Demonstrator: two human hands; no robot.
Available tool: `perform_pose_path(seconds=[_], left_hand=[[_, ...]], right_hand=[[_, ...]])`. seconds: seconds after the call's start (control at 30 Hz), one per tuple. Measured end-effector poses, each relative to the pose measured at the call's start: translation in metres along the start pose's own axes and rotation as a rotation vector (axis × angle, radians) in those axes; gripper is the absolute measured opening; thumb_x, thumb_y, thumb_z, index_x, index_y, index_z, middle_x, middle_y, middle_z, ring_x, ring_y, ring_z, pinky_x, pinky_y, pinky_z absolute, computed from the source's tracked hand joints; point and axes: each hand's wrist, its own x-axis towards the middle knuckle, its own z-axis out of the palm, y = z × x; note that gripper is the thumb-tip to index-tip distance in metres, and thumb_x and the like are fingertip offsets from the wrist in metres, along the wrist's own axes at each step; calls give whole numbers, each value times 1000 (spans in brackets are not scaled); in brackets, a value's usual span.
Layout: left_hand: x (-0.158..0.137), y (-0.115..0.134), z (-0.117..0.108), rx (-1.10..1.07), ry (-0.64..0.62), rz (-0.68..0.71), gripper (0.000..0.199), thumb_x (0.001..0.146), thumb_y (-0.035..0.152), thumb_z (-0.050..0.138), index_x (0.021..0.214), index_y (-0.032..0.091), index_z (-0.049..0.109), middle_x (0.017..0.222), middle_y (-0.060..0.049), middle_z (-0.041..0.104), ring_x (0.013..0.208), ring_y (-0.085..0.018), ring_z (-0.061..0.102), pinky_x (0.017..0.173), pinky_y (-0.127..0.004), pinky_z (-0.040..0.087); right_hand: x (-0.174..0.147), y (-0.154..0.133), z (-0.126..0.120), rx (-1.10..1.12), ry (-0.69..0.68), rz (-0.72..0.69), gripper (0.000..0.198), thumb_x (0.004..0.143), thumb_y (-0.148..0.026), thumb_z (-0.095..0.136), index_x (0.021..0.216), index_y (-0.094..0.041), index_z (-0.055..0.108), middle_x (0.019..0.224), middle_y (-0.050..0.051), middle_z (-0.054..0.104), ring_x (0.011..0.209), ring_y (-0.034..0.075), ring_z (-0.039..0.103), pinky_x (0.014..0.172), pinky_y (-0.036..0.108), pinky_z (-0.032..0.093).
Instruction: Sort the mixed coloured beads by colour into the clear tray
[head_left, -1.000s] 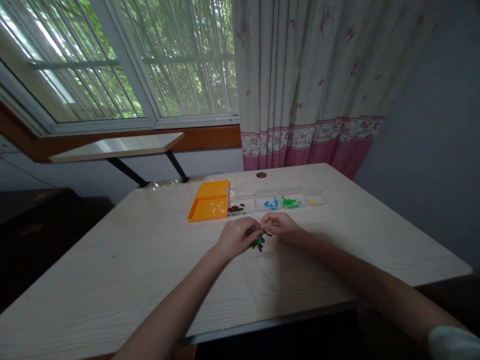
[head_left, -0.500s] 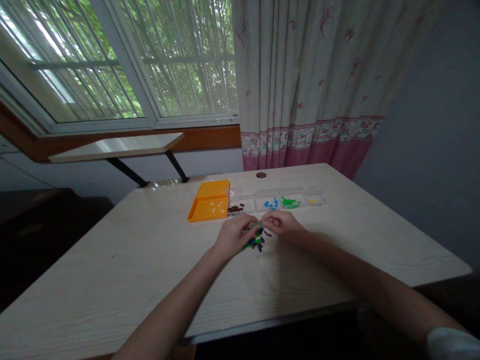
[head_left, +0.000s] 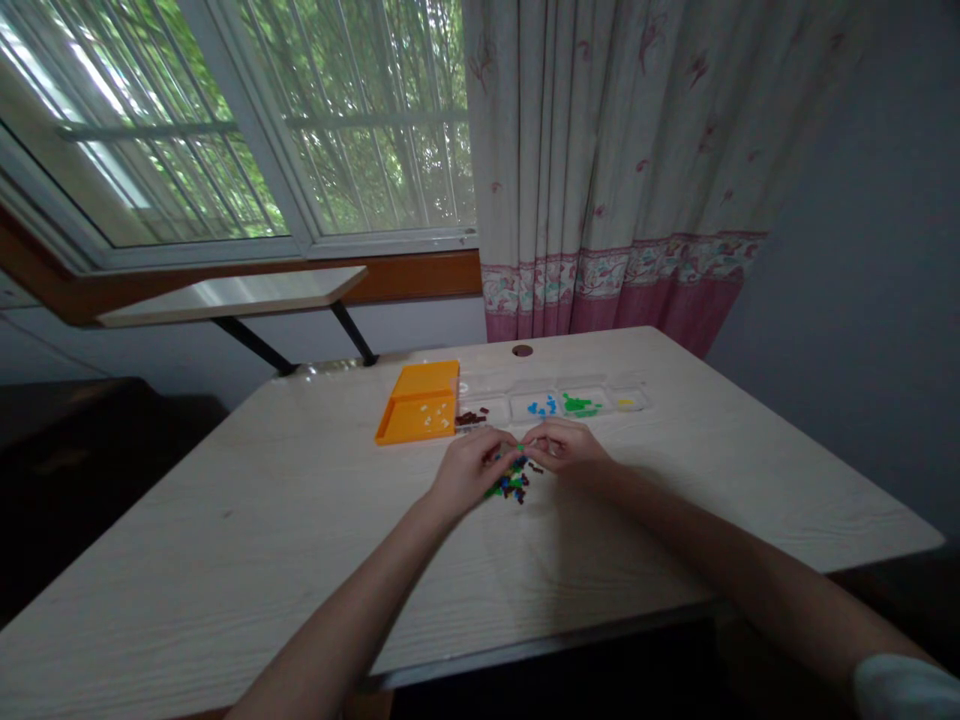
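Note:
My left hand (head_left: 475, 464) and my right hand (head_left: 562, 444) meet over a pile of small coloured pieces (head_left: 511, 484) on the table. Their fingertips pinch a small green piece (head_left: 520, 447) between them. Its exact kind is too small to make out. The pile mixes green, blue, brown and a little yellow, and my left hand partly covers it. One brown piece (head_left: 535, 468) lies just below my right fingers.
Behind my hands, an orange box (head_left: 390, 425) holds several white pieces. To its right, clear trays (head_left: 517, 412) hold brown pieces (head_left: 472, 416), blue pieces (head_left: 541, 405), green pieces (head_left: 579, 404) and a yellow piece (head_left: 625, 403). A raised shelf (head_left: 247, 292) stands at the back left.
My right hand has shifted very slightly, and its fingers have closed in nearer to the green piece at my left fingertips. The trays and box have not moved.

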Motion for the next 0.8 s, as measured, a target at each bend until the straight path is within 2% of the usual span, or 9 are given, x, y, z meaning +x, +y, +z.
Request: perform_pose_path(seconds=[0.23,0.37,0.53,0.67,0.8], left_hand=[[0,1,0,1,-8,6,20,80,34,51,88,17,59,70,0,57,62,-10,50,57,-19,37],[0,3,-2,24,-15,2,21,83,33,47,92,18,58,72,0,56,64,-10,50,60,-20,39],[-1,10,-1,153,-135,50,22,85,32,43,96,20,57,87,-3,56,79,-13,53,70,-23,42],[-3,19,8,307,-258,81,29,84,37,41,106,24,54,94,-4,53,81,-15,52,69,-26,43],[-4,24,17,402,-305,101,30,84,38,40,105,24,56,91,-5,51,84,-17,50,69,-28,44]], right_hand=[[1,-3,-2,-13,7,-20,10,74,-26,57,77,-18,64,59,-1,54,51,7,46,49,18,36],[0,0,-4,-26,80,-11,11,75,-27,57,78,-18,63,57,-2,53,48,7,44,47,17,36],[0,4,-9,-52,221,-12,12,76,-27,56,79,-18,63,58,-2,55,46,6,43,46,17,36],[0,6,-10,-72,222,-17,12,77,-26,55,80,-18,63,56,-2,54,44,6,43,45,17,36],[0,6,-9,-73,234,-43,10,76,-25,56,79,-17,62,56,-2,56,44,5,43,45,17,37]])
